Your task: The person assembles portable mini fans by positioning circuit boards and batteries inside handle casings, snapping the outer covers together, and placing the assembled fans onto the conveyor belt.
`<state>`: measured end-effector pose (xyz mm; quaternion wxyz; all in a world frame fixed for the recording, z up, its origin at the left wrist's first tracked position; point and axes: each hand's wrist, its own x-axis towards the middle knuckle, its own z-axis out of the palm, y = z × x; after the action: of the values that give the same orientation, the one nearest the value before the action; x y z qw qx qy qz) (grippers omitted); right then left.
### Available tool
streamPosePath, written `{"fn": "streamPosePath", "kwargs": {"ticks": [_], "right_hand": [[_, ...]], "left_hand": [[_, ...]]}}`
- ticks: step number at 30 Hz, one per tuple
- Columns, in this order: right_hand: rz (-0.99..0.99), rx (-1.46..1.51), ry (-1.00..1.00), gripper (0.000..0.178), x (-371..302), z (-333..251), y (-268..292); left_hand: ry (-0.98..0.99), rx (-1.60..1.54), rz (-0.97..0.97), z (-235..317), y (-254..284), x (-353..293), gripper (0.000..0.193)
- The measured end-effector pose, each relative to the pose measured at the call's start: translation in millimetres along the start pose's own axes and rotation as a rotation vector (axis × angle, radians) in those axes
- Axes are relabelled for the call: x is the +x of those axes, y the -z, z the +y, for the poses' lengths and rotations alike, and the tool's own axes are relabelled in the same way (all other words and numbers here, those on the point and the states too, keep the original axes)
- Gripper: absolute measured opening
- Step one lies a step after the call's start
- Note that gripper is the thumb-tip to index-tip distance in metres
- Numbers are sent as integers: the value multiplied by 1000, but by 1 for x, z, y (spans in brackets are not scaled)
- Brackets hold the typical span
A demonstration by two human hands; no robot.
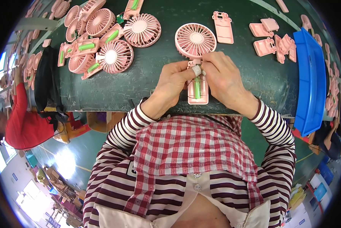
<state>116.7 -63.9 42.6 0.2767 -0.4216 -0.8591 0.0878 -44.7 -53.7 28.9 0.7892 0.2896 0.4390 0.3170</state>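
A pink handheld fan [196, 39] lies on the green table in front of me, its round grille away from me. Its handle [198, 99] is uncovered and shows a green battery cell [197, 89] with thin wires. My left hand [171, 81] pinches the handle's upper end from the left, a whitish wrap on one finger. My right hand [224, 78] has its fingers curled down at the neck, closed on something I cannot make out. Between the fingertips the neck's inside is partly hidden.
Several pink fans [113, 57] with uncovered handles are heaped at the left. A pink handle cover [223, 28] lies right of the grille, and more pink covers [264, 46] are farther right. A blue tray [311, 81] stands at the right edge. A person in red [26, 121] sits at far left.
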Motion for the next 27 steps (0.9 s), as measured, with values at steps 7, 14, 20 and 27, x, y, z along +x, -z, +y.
{"fn": "streamPosePath", "kwargs": {"ticks": [7,14,20,27], "right_hand": [[-49,-50,-232,13,0,-6,1],[-76,136,-432,10,-1,0,-3],[-66,201,-363,10,-2,8,-1],[-108,203,-417,7,-3,8,2]], "left_hand": [[89,-98,81,0,-4,2,19],[144,-166,62,-6,1,11,18],[211,-243,-36,7,2,17,19],[202,27,-106,7,8,22,17]]}}
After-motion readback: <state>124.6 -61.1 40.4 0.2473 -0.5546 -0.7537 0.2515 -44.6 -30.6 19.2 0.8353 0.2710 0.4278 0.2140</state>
